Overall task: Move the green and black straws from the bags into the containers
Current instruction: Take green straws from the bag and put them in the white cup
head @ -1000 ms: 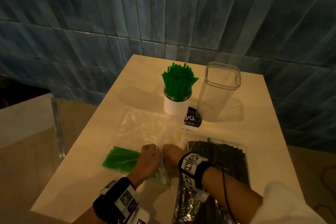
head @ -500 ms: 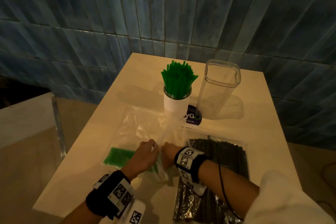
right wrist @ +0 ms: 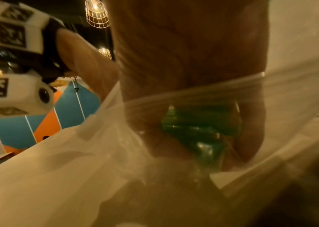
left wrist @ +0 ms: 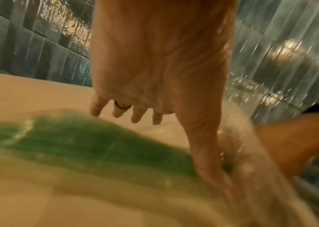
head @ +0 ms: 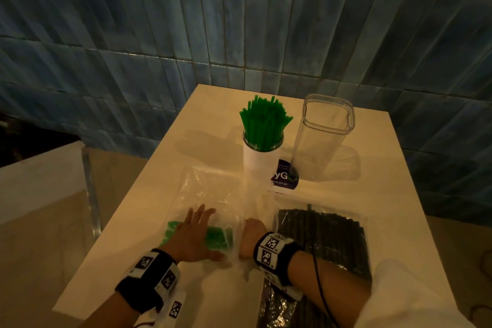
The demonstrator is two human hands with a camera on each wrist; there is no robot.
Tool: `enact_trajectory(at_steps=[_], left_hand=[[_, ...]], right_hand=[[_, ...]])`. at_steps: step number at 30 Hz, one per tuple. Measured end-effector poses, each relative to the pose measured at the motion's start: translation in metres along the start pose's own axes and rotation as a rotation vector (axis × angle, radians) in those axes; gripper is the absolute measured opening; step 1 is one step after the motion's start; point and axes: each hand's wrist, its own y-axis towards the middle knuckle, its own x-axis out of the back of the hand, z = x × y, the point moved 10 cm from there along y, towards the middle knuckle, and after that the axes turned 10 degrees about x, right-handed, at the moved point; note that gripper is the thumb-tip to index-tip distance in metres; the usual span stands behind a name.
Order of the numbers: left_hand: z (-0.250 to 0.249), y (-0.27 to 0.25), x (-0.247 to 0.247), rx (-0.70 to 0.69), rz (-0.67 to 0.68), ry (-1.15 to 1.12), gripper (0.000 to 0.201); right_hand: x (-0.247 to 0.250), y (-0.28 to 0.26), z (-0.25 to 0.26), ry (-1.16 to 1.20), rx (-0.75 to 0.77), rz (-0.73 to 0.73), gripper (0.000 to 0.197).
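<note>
The bundle of green plastic straws point(head: 213, 237) lay inside the clear plastic bag point(head: 213, 194) on the white desk point(head: 372, 194), under the flat, spread left hand point(head: 191, 237), the right hand point(head: 251, 234) reaching inside and grasping their ends.

a pale table point(head: 372, 194) stands against a blue tiled wall point(head: 133, 48).

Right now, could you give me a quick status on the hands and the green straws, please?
Left hand flat on the clear bag. Right hand inside it, gripping green straws. Nothing blocking the white cup.
</note>
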Motion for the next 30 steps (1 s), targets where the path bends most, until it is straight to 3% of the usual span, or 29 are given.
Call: enact_trajectory(at_steps=[2,7,12,16,24,28,30], left_hand=[[0.010,0.009,-0.008,0.012,0.004,0.082,0.117],[0.018,0.017,-0.009,0.002,-0.063,0.116,0.120],[0.018,0.018,-0.013,-0.004,0.026,0.111,0.144],[0.020,0.022,-0.012,-0.009,0.096,0.111,0.142],[0.018,0.013,-0.016,0.052,0.093,0.204,0.146],[0.013,0.001,-0.012,0.110,0.100,0.235,0.144],[0.012,-0.005,-0.013,0.121,0.166,0.270,0.149]], right_hand=[[0.002,-0.001,-0.003,0.009,-0.010,-0.013,0.071],[0.012,-0.010,-0.016,0.069,-0.033,-0.059,0.079],[0.028,-0.021,-0.009,-0.169,0.069,-0.129,0.031],[0.047,-0.036,-0.015,-0.322,0.107,-0.268,0.022],[0.104,-0.123,-0.104,-0.395,-0.173,-0.212,0.030],[0.154,-0.177,-0.139,-0.340,-0.341,-0.253,0.036],[0.178,-0.198,-0.142,-0.323,-0.374,-0.313,0.040]])
